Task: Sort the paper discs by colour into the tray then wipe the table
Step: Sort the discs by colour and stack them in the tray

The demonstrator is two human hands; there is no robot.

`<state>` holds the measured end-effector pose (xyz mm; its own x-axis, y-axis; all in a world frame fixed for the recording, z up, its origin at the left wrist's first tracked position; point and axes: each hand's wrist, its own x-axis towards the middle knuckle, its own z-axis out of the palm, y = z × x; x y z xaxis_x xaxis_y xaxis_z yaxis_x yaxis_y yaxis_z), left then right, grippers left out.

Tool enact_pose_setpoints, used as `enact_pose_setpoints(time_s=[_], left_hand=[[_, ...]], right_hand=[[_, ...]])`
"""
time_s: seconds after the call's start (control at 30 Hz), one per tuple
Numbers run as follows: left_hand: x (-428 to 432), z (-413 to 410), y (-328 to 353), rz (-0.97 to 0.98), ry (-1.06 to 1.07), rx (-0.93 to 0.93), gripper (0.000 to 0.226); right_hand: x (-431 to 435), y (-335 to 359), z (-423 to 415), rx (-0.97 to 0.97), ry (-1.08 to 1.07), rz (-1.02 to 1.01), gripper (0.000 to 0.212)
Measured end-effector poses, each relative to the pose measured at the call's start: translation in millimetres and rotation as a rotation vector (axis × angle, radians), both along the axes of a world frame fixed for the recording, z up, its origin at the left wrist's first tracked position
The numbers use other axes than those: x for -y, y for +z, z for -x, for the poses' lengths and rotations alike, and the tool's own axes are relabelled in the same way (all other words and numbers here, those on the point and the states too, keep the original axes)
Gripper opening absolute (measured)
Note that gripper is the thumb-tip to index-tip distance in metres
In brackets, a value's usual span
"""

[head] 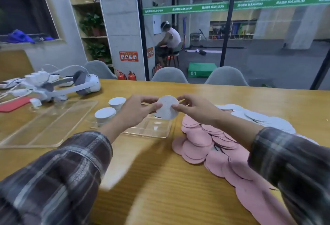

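Above clear plastic tray (pixel 153 130), at 12 o'clock: round, speckled white paper disc (pixel 167 107), pinched at 9 by left hand (pixel 136 111), at 3 by right hand (pixel 195 107). Pink discs (pixel 205 140) heaped at 4.

My left hand (pixel 137 110) and right hand (pixel 194 108) are ungloved. Back from the grip, my left sleeve (pixel 59 171) and right sleeve (pixel 289 162) are dark plaid flannel, pale grey stripes crossing a brownish ground.

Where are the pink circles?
Head view: the pink discs lie heaped on the wooden table at the right, beside the clear tray, with pale blue discs behind.
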<state>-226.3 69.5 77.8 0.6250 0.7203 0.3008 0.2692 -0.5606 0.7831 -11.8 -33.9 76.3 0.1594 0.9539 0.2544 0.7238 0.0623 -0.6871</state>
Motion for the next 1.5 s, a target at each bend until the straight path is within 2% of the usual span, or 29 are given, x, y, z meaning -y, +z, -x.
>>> enact_pose_setpoints(time_s=[0.23, 0.47, 0.63, 0.83, 1.03, 1.2, 1.33, 1.43, 1.5], left_hand=[[-46, 37, 4, -0.041, 0.089, -0.101, 0.015], [-74, 76, 8, -0.047, 0.201, -0.181, 0.025], [-96, 92, 11, 0.038, 0.279, -0.064, 0.029], [-138, 89, 7, 0.206, 0.368, 0.04, 0.035], [-176, 81, 0, 0.283, 0.481, 0.118, 0.038], [-188, 79, -12, 0.263, 0.57, 0.078, 0.034], [-187, 79, -19, 0.245, 0.538, 0.047, 0.032], [-185, 78, -22, 0.146, 0.547, -0.041, 0.04], [-183, 82, -20, 0.153, 0.541, -0.051, 0.04]], right_hand=[[-67, 1, 35, -0.109, 0.059, 0.101, 0.036], [-113, 0, 69, -0.118, 0.13, 0.117, 0.037], [-146, 4, 95, -0.158, 0.125, 0.117, 0.036], [-192, 4, 106, -0.214, 0.066, 0.157, 0.047], [-229, -6, 110, -0.292, 0.003, 0.146, 0.054], [-247, -16, 113, -0.283, -0.006, 0.189, 0.054], [-250, -23, 111, -0.255, -0.023, 0.213, 0.055], [-248, -24, 109, -0.276, -0.002, 0.25, 0.065], [-244, -23, 108, -0.3, 0.028, 0.251, 0.064]])
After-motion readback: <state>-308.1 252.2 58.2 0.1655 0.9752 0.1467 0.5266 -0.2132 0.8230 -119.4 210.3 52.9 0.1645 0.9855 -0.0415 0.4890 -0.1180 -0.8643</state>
